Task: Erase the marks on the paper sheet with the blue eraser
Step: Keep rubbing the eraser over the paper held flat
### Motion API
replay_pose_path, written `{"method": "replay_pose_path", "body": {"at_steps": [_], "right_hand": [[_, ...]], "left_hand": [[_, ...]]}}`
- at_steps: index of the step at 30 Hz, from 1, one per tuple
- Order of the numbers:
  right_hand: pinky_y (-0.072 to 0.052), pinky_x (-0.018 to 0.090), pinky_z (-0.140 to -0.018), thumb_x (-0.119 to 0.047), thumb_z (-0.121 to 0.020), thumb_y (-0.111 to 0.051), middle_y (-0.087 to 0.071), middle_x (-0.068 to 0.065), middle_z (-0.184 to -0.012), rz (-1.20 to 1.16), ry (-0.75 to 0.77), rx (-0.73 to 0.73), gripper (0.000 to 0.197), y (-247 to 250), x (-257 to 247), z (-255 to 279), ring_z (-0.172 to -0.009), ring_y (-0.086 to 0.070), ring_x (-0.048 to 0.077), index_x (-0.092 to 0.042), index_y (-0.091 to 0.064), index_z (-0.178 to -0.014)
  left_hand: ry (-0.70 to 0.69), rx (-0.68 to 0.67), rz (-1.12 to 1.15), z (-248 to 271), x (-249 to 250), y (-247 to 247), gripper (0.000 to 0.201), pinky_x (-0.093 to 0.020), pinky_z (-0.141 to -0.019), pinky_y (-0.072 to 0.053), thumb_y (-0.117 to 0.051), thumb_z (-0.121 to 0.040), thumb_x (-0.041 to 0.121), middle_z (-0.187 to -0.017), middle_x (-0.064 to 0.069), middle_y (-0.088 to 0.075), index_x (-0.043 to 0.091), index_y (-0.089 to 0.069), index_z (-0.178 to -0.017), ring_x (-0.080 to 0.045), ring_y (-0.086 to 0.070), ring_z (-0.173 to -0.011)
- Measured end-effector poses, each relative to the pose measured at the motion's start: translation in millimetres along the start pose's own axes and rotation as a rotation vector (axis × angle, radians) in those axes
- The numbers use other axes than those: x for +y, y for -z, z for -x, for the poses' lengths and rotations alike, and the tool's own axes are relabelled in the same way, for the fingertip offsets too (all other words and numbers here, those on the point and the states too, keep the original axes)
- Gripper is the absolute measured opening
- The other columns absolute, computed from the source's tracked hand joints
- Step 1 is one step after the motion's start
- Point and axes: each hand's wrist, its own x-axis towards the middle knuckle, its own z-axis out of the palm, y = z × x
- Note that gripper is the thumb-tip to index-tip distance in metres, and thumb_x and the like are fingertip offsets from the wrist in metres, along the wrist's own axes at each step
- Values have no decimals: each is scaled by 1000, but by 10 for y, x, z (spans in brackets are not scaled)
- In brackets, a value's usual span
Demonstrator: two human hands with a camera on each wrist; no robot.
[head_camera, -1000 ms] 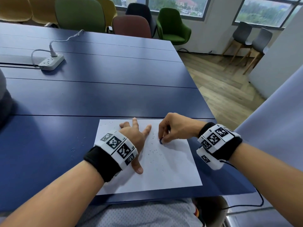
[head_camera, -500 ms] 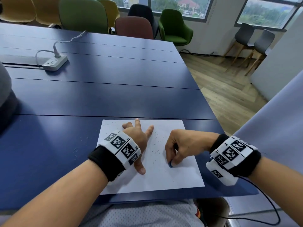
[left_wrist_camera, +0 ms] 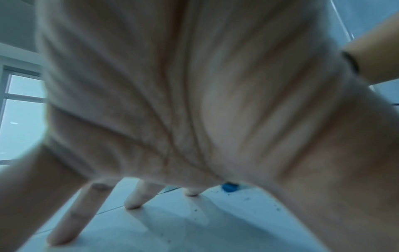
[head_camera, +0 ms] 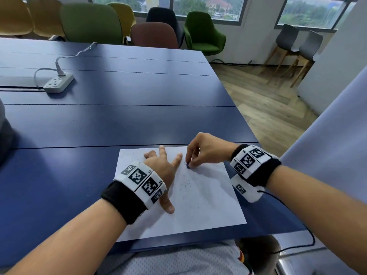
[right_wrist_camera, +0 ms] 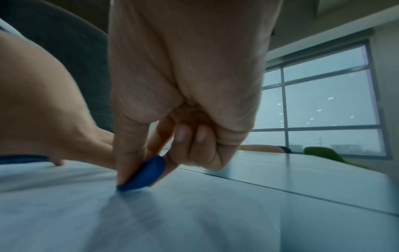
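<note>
A white paper sheet (head_camera: 204, 203) lies at the near edge of the blue table (head_camera: 119, 120), dotted with dark eraser crumbs. My left hand (head_camera: 164, 167) presses flat on the sheet's left half with its fingers spread; in the left wrist view the fingertips (left_wrist_camera: 134, 202) touch the paper (left_wrist_camera: 194, 226). My right hand (head_camera: 195, 155) pinches the small blue eraser (head_camera: 188, 166) between thumb and fingers and holds its edge against the sheet's far part, just right of the left index finger. The right wrist view shows the eraser (right_wrist_camera: 143, 172) tilted on the paper (right_wrist_camera: 194, 218). The eraser (left_wrist_camera: 230, 187) also shows in the left wrist view.
A white power strip (head_camera: 58, 82) with its cable lies at the table's far left. Coloured chairs (head_camera: 202, 30) line the far side. The table's right edge drops to a wooden floor (head_camera: 268, 108). A black cable (head_camera: 297, 221) hangs from my right wrist.
My right hand with the eraser went from the sheet's middle down to its lower right, then back up to the far part near the left index finger. The left hand stayed pressed.
</note>
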Motion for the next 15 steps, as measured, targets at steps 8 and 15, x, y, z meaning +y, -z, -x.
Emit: {"method": "replay_pose_path", "body": {"at_steps": [8, 15], "right_hand": [[-45, 20, -62, -11, -73, -80, -75, 5, -76, -40, 30, -245, 10, -103, -30, 223, -62, -57, 7, -16, -78, -82], [-47, 28, -60, -17, -72, -81, -70, -4, -69, 4, 25, -55, 9, -46, -33, 87, -58, -56, 3, -20, -77, -79]], "left_hand": [[-4, 8, -19, -17, 5, -6, 158, -51, -100, -46, -83, -45, 72, -160, -28, 11, 27, 23, -153, -52, -25, -138], [0, 9, -8, 0, -11, -8, 156, -51, -101, -46, -85, -47, 69, -161, -25, 11, 30, 22, -153, -50, -24, -140]]}}
